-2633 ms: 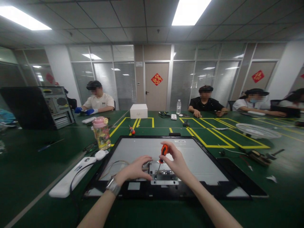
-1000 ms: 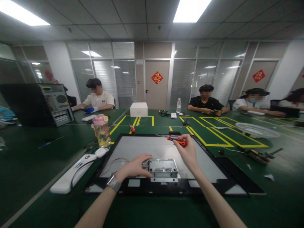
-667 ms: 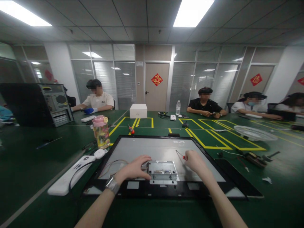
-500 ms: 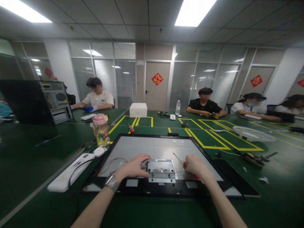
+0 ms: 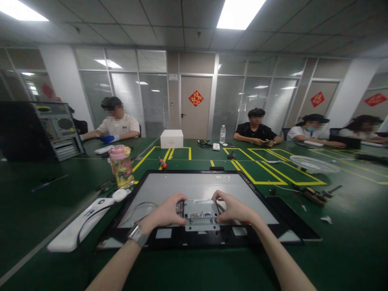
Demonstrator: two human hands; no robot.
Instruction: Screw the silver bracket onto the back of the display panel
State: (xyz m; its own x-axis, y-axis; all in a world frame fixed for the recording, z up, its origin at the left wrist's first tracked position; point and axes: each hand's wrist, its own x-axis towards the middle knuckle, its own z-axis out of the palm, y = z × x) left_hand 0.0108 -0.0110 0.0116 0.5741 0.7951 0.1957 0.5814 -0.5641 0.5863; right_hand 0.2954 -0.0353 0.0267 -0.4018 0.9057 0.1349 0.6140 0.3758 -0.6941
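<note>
A metal mounting plate with video ports lies near the front edge of a display panel with a black frame. My left hand grips the plate's left edge between thumb and fingers. At its right edge, my right hand closes thumb and fingertips round it. A bit of red shows under my right hand, where a screwdriver was seen before; most of it is hidden. Thin wires lie on the panel to the left of my left hand.
A white power strip and a pink-lidded bottle stand left of the panel. A dark flat slab lies at its right. Beyond are a white box and a clear dish. Several people sit across the table.
My right hand has moved left from the panel to the plate's right edge and no longer visibly grips the screwdriver. My left hand stays at the left edge. The whole view shifted slightly.
</note>
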